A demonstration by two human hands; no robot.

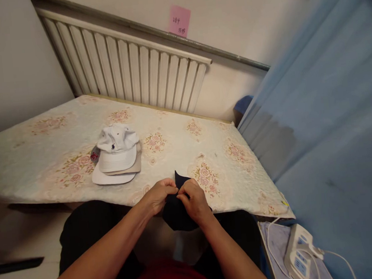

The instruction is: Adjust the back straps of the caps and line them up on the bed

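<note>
In the head view, a dark cap (177, 215) was at the near edge of the floral tabletop (176, 147), long axis seemingly pointing away from the wearer; left hand (162, 194) and right hand (195, 200), equally near, pinched it, its bulk nearer the body than their fingertips.

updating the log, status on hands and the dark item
Left hand, right hand: both pinching dark item. Item at floral cloth's near edge. Stacked caps left, not in the way.

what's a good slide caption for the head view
Left hand and right hand pinch dark fabric near stacked caps.
</note>
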